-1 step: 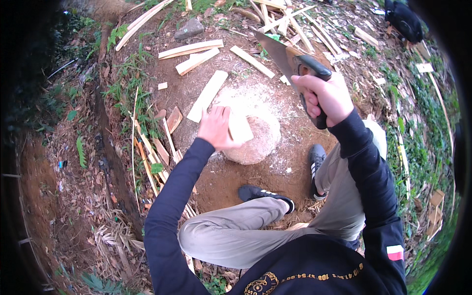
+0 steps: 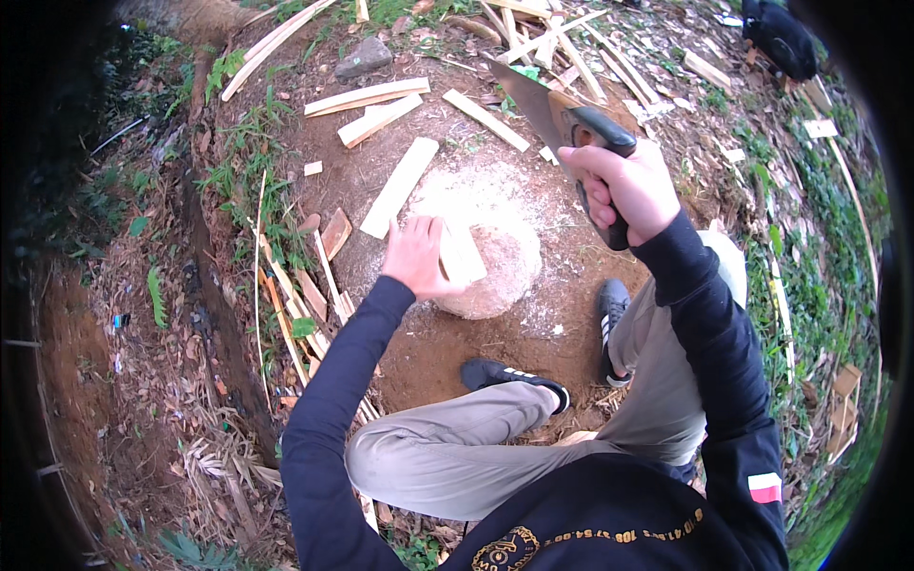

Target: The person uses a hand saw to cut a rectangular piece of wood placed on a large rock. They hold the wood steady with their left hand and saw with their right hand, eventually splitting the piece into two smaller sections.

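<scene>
My right hand [image 2: 633,193] grips the dark handle of a handsaw [image 2: 533,101]. The saw is raised, its blade slanting away to the upper left, apart from any wood. My left hand [image 2: 417,257] is closed around a short pale piece of wood [image 2: 464,255], steadying it on the left part of a round, dusty block [image 2: 509,271]. I cannot tell whether that block is stone or a stump. Just beyond my left fingers a longer pale board [image 2: 400,186] lies on the ground. White sawdust covers the soil around the block.
More boards [image 2: 367,97] and a grey rock [image 2: 363,59] lie farther off, with a heap of wood strips [image 2: 562,52] behind. Thin strips [image 2: 290,305] line the left. My shoes [image 2: 509,374] are close to the block. A black bag [image 2: 781,40] sits at the far right.
My left hand and the short piece of wood have shifted very slightly toward me. The saw stays raised in my right hand.
</scene>
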{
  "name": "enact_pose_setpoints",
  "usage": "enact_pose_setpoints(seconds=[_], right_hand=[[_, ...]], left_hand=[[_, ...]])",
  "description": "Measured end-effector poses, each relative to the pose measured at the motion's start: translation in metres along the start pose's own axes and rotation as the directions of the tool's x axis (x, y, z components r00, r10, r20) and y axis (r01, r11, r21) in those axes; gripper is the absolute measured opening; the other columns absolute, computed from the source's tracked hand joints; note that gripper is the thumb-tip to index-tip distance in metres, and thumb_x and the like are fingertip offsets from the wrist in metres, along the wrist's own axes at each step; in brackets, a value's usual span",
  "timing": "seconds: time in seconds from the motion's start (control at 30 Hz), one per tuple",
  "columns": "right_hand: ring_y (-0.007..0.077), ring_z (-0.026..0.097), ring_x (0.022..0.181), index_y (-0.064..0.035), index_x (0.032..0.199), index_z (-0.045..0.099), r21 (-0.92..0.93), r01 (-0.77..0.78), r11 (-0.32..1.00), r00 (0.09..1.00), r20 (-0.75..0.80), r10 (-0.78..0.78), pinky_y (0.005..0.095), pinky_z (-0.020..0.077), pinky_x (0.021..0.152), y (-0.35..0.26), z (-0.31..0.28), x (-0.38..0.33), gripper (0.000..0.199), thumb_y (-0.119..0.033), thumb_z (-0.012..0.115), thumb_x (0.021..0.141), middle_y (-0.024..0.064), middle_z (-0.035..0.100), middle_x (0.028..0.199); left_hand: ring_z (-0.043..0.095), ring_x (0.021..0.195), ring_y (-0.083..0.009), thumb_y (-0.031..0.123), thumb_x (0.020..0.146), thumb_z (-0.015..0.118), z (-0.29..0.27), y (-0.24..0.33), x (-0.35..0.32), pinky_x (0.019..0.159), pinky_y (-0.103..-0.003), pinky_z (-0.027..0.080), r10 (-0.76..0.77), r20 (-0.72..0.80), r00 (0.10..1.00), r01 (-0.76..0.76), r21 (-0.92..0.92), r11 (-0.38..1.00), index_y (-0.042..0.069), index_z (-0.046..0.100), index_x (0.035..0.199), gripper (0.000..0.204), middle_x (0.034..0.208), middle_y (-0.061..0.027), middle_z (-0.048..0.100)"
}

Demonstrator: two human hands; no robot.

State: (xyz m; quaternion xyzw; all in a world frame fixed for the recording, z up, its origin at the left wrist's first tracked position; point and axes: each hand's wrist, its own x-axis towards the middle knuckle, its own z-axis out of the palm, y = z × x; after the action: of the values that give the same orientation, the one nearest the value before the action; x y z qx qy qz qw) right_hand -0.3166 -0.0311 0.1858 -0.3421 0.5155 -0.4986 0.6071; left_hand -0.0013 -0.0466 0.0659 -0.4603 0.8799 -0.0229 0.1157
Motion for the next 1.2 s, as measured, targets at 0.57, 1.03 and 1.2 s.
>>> enact_pose_setpoints(seconds=[0.57, 1.03, 1.2], right_hand=[[0.0095, 0.041, 0.034, -0.0065, 0.076, 0.055, 0.074, -0.140, 0.987, 0.982, 0.135, 0.129, 0.0262, 0.0310, 0.034, 0.000, -0.002, -0.004, 0.016, -0.006, 0.065, 0.088, -0.0020, 0.044, 0.051], [0.0115, 0.040, 0.035, -0.0079, 0.079, 0.055, -0.091, -0.271, 0.958, 0.952, 0.119, 0.280, 0.0285, 0.0326, 0.036, 0.010, -0.009, -0.006, 0.015, -0.009, 0.066, 0.089, -0.0018, 0.042, 0.050], [0.0118, 0.040, 0.035, -0.0074, 0.087, 0.055, -0.075, -0.272, 0.959, 0.937, 0.206, 0.281, 0.0290, 0.0331, 0.036, 0.015, 0.020, -0.012, 0.010, -0.007, 0.064, 0.090, -0.0015, 0.041, 0.050]], left_hand=[[0.043, 0.135, -0.0322, 0.065, 0.098, 0.034, 0.090, -0.043, -0.038, 0.112, -0.044, 0.031, -0.560, 0.292, 0.775, 0.469, -0.860, 0.201, 0.004, 0.033, 0.149, 0.080, 0.149, -0.0221, 0.041], [0.065, 0.097, -0.0248, 0.026, 0.100, 0.044, -0.219, -0.074, -0.103, 0.092, -0.038, 0.049, -0.472, -0.849, 0.235, -0.442, -0.526, 0.726, -0.002, 0.066, 0.100, 0.036, 0.100, -0.0127, 0.069], [0.067, 0.084, -0.0427, 0.033, 0.095, 0.061, -0.305, -0.067, -0.225, 0.074, -0.038, 0.062, -0.011, -0.999, -0.036, -0.744, 0.020, 0.668, -0.013, 0.026, 0.138, 0.072, 0.094, -0.0361, 0.060]])
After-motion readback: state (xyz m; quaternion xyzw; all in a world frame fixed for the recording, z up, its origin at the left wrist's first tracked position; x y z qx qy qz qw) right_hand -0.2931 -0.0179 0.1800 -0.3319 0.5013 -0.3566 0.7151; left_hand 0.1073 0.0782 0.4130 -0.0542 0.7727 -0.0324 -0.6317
